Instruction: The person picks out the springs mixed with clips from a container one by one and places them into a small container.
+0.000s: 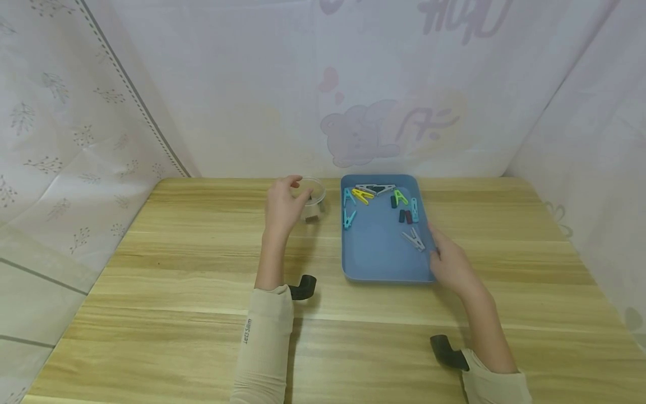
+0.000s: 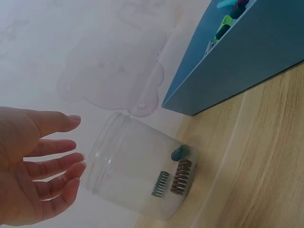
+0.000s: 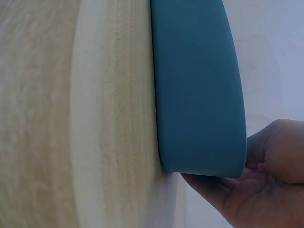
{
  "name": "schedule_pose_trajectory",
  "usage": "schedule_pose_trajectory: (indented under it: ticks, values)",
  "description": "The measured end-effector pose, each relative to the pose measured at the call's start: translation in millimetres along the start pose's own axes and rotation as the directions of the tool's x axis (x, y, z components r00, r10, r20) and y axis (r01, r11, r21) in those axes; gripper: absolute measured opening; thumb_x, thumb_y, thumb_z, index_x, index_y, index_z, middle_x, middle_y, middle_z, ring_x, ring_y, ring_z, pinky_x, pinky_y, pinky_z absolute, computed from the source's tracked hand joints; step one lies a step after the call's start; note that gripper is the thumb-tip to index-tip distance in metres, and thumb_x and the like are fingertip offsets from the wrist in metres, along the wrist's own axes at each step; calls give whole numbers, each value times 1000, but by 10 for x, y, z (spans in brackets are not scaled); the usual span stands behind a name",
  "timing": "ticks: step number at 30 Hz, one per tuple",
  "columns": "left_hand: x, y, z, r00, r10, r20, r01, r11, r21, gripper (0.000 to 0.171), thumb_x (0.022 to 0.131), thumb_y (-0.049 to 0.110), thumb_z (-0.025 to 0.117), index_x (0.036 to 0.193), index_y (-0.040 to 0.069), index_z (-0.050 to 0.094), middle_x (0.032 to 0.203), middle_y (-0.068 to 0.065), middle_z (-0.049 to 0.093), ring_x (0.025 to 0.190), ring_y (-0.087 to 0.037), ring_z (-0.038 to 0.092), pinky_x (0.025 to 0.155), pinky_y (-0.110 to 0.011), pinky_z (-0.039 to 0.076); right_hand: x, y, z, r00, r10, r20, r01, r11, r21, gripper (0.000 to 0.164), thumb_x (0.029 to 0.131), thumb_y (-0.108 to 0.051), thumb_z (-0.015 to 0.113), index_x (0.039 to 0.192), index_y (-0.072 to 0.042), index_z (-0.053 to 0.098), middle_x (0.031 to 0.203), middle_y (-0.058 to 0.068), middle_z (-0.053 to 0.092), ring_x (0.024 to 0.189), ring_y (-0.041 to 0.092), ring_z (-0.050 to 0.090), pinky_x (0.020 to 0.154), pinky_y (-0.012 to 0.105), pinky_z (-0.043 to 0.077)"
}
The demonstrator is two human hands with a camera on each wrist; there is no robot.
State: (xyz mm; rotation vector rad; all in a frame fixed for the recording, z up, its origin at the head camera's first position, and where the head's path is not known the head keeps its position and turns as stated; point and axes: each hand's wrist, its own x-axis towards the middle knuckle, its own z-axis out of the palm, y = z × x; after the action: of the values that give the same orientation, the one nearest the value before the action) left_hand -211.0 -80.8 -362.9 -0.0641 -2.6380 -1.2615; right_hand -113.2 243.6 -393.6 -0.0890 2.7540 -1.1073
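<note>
My left hand [image 1: 285,205] hovers at the mouth of a clear plastic jar [image 2: 128,161], fingers spread and holding nothing. Inside the jar's bottom lie a brown spring [image 2: 181,177], a green spring [image 2: 161,184] and a dark teal piece [image 2: 180,152]. My right hand [image 1: 451,262] grips the right wall of a blue tray [image 1: 383,264]. In the tray are a yellow clothespin [image 1: 362,196], a green clothespin [image 1: 400,197], several teal clothespins [image 1: 349,219] and grey ones [image 1: 414,239]. Small dark pieces, among them a dark red one [image 1: 409,217], lie near its right side.
The jar and tray stand side by side toward the back of a wooden table [image 1: 192,269]. A printed curtain [image 1: 262,101] hangs behind, and more cloth covers both sides. Black curved pieces [image 1: 304,287] stick out from both sleeves.
</note>
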Motion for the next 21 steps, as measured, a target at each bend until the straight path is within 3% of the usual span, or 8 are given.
schedule_pose_trajectory:
  ticks: [21]
  values:
    - [-36,155,25,999,31,26,-30,999,-26,39,95,24,68,129,4,65,118,-15,65,81,-24,65,74,-37,55,13,1,0,1000,2,4,-2,1000,6,62,100,4,33,156,9,7,160,34,11,147,53,13,117,63,18]
